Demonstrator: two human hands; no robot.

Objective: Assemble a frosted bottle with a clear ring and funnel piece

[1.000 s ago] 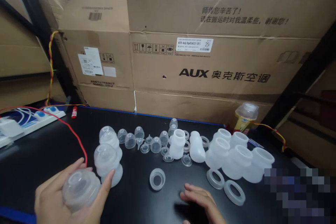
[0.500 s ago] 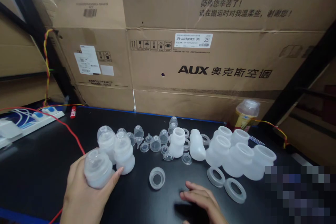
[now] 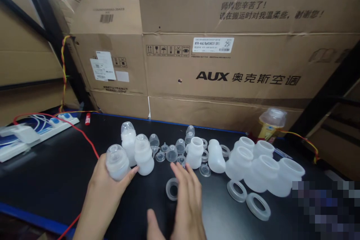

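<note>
Gripping a capped bottle (image 3: 116, 162), the left hand (image 3: 105, 185) cups it from below.

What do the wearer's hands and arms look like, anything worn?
Both are bare. The left hand and right hand show no gloves, rings or markings. Both forearms are uncovered as far as the frame shows, with no sleeve, watch or strap. Nails look short and unpainted.

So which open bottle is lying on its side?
The middle bottle, just right of the small upright one. It is tipped over on the table; the other open bottles stand upright.
</note>
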